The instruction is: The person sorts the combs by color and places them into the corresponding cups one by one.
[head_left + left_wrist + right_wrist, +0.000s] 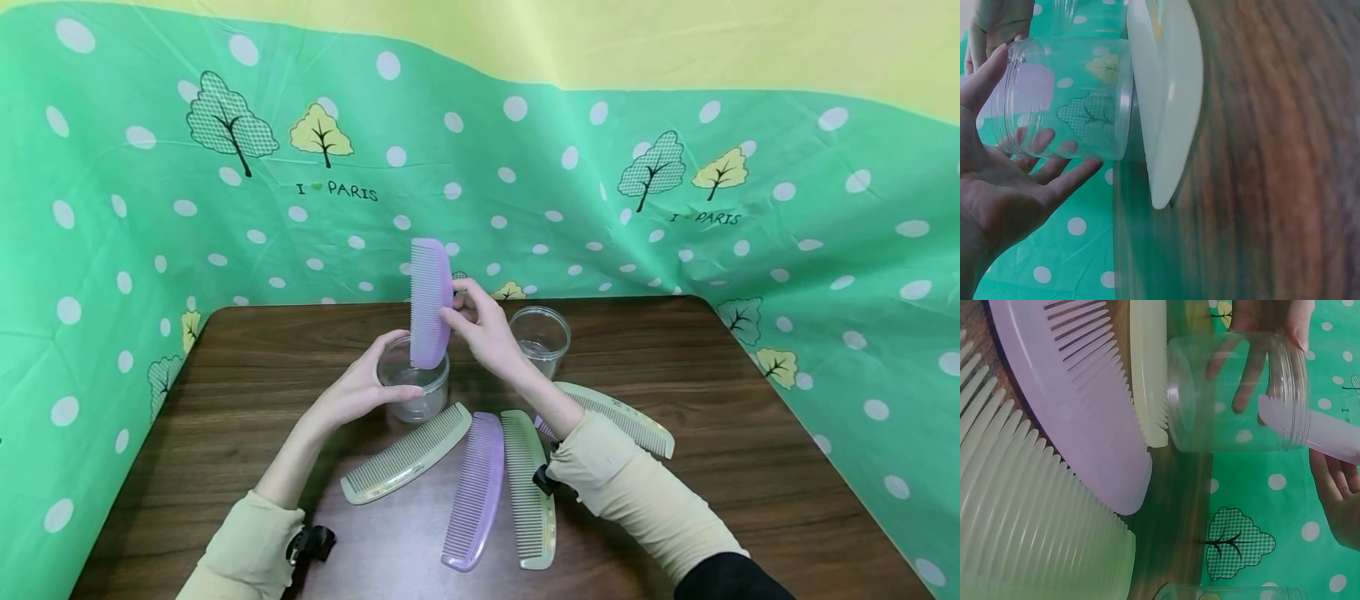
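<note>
My left hand (354, 388) grips a clear jar (422, 408) that stands on the table, its thumb across the near side and its fingers round the far side. With finger and thumb my right hand (483, 329) pinches a purple comb (430, 300) by its spine. The comb is upright over the jar, teeth facing left. In the right wrist view, the lower end of the comb (1279, 415) is inside the mouth of the jar (1222, 431). Spread fingers of the left hand (1010, 181) lie along the jar's wall in the left wrist view.
A second clear jar (542, 337) stands behind the right forearm. On the near side lie a green comb (408, 457), a purple comb (474, 492) and another green comb (530, 492). One more green comb (626, 421) lies right, beside a purple piece (544, 427) partly hidden by the arm.
</note>
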`<state>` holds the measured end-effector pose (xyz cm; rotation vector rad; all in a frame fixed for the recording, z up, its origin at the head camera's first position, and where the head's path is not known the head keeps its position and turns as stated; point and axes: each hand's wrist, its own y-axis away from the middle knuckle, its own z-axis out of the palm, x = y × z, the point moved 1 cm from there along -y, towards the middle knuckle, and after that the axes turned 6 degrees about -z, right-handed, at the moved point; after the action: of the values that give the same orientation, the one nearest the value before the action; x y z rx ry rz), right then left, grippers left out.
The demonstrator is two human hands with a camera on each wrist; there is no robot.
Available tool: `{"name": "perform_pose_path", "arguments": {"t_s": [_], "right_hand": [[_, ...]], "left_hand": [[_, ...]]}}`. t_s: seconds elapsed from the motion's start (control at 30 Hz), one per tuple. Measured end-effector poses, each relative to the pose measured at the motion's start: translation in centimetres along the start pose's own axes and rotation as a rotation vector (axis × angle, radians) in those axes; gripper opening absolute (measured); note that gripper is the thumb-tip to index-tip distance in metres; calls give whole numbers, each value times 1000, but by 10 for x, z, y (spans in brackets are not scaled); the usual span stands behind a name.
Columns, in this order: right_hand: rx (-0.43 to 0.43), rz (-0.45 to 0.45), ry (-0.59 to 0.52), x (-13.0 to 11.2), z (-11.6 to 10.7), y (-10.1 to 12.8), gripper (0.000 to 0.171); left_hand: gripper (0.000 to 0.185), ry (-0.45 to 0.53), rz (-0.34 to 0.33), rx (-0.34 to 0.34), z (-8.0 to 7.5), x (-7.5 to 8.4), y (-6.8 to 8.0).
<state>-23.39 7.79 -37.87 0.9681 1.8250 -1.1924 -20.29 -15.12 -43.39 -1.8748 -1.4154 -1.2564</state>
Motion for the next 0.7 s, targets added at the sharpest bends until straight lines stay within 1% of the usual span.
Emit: {"name": "perform_pose_path", "arguments": {"t_s": [0.17,0.3,0.53,0.7], "right_hand": [[6,-22,85,2,2,-1,36],[-8,-36,129,5,3,0,40],[-24,-47,130,7,4,0,41],[-30,-46,125,8,4,0,39]], "left_hand": [[98,19,5,3,1,1,3],[98,29,16,11,4,3,4],[97,45,34,39,8,4,7],[96,57,32,46,11,3,9]]}}
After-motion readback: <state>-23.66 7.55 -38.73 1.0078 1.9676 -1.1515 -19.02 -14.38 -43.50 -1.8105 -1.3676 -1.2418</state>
